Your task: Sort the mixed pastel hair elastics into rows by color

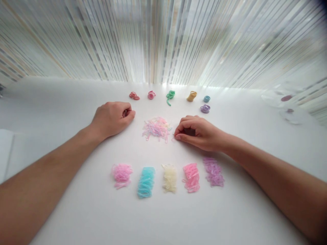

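My right hand [196, 132] rests on the white table with thumb and index finger pinched on a small pale rubber band [173, 139], at the right edge of a mixed pile. This loose pile of pastel rubber bands [156, 129] lies between my hands. Left of it, my left hand [112, 119] lies closed on the table, its fingers curled in; what it holds, if anything, is hidden. Nearer to me is a row of sorted bands: light pink [122, 175], turquoise [146, 182], cream [170, 178], bright pink [191, 177] and lilac [214, 172].
Along the back sit small coiled bundles: red [134, 96], pink [151, 95], green [170, 97], mustard [191, 96], blue [206, 99] and purple [205, 109]. A string curtain [158, 41] hangs behind the table [163, 217]. Clear, round-looking objects [274, 100] stand at far right.
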The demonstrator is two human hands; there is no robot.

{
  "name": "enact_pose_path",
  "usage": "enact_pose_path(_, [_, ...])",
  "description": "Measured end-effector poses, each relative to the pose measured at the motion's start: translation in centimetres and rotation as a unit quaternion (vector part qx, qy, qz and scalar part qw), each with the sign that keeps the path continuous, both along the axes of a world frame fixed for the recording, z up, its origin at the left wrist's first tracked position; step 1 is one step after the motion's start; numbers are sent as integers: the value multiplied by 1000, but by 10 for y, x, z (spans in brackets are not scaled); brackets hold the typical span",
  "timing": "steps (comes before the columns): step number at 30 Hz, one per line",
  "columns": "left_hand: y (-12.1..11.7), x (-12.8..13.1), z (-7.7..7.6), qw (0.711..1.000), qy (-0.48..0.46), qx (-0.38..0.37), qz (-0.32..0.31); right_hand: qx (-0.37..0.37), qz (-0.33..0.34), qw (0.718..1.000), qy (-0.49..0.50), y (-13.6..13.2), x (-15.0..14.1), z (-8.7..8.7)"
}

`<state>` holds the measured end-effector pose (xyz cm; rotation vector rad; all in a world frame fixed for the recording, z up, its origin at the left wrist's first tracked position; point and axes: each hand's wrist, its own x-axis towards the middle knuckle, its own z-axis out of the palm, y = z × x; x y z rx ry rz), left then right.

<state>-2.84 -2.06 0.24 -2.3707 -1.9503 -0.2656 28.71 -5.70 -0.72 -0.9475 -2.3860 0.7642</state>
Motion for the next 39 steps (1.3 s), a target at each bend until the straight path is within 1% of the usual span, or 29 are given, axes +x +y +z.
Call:
enact_pose_path(4, [1, 0, -1, 1000, -12, 0, 0, -21, -10, 1000, 4, -1, 0, 1])
enact_pose_path(8, [1, -2, -4, 999, -35, 6, -19, -101, -45, 994, 16, -2, 1, 2])
enact_pose_path(10, [2, -4, -7, 999, -43, 12, -31, -126, -68, 989, 20, -3, 2, 4])
enact_pose_path(13, [2, -5, -11, 998, -53, 13, -42, -96, -86, 992, 8, -9, 0, 15])
enact_pose_path(16, [2, -5, -12, 996, -70, 15, -48, -44, -94, 995, -1, -20, -9, 31])
enact_pose_path(18, [1, -4, -12, 996, -78, 12, -51, -22, -94, 995, -2, -29, -19, 42])
enact_pose_path(20, [0, -3, -12, 995, -83, 9, -52, -15, -82, 996, -2, -38, -32, 51])
enact_pose_path(23, [-1, -3, -12, 994, -88, 9, -57, -30, -49, 998, -9, -49, -56, 59])
enact_pose_path(28, [-1, -3, -12, 994, -90, 12, -63, -63, 0, 998, -28, -60, -100, 66])
enact_pose_path(30, [-1, -3, -13, 993, -93, 13, -66, -71, 16, 997, -40, -62, -113, 66])
enact_pose_path(33, [0, -3, -14, 993, -96, 14, -70, -72, 35, 995, -65, -63, -124, 62])
enact_pose_path(39, [1, -3, -15, 992, -99, 21, -73, -27, 73, 992, -101, -63, -131, 51])
